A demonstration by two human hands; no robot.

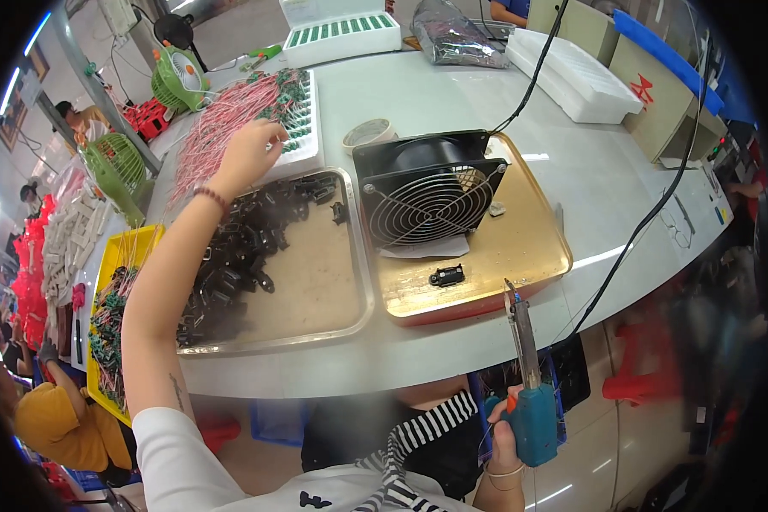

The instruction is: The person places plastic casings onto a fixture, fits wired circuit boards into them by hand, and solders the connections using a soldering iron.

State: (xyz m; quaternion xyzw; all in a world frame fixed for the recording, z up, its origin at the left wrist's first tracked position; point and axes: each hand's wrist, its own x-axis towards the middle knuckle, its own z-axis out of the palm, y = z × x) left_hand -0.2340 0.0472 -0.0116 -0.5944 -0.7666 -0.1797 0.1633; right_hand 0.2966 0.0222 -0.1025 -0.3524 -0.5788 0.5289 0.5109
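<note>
My left hand (254,150) reaches over the white foam tray (310,159), its fingers curled together beside the green circuit boards (300,128) standing there. Whatever is between its fingertips is too small to make out. Red and white wires (218,128) fan out leftward from those boards. My right hand (502,431) grips a soldering gun (535,418) by its teal handle, with the tip pointing up near the front corner of a gold-coloured tray (520,247). On that tray lies one small black plastic housing (446,275), in front of a black fan (431,205), apart from both hands.
A metal tray (316,299) of black plastic parts (239,247) lies under my left forearm. At left stand a yellow bin (102,290) of wired boards and green fans (115,171). A tape roll (369,134), another foam tray (572,77) and hanging black cable (648,222) are around.
</note>
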